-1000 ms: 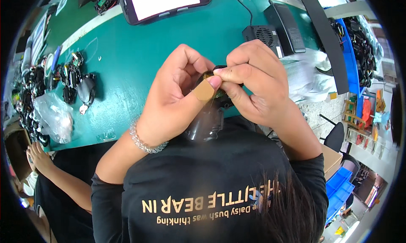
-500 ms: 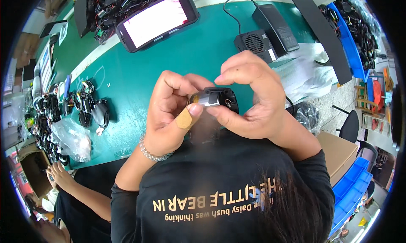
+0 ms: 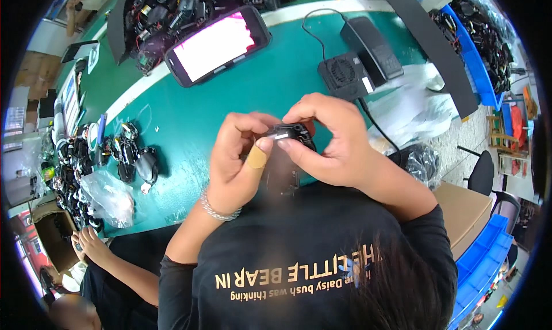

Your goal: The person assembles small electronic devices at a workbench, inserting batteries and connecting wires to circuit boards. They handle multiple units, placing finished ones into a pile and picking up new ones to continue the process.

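Note:
A small black plastic device part (image 3: 297, 132) with a pale silvery patch is between my hands, above the near edge of the green table. My left hand (image 3: 237, 152), with a tan bandage on its thumb, grips the part's left end between thumb and curled fingers. On the opposite side, my right hand (image 3: 336, 143) has its thumb pressed to the near face and its index finger on the far upper edge. My fingers cover much of the part, so its exact kind cannot be made out. Just below it is a blurred dark shape.
A phone (image 3: 218, 45) with a bright screen lies beyond my hands. Farther right sit a small black fan unit (image 3: 345, 75) and a black box (image 3: 371, 48), with a cable. Piles of black parts (image 3: 167, 19) line the back and left. A co-worker's hand (image 3: 91, 246) is lower left.
My right index finger has come down from above the part onto its far edge. The part has tilted, so less of its silvery face shows. The whole view has shifted slightly.

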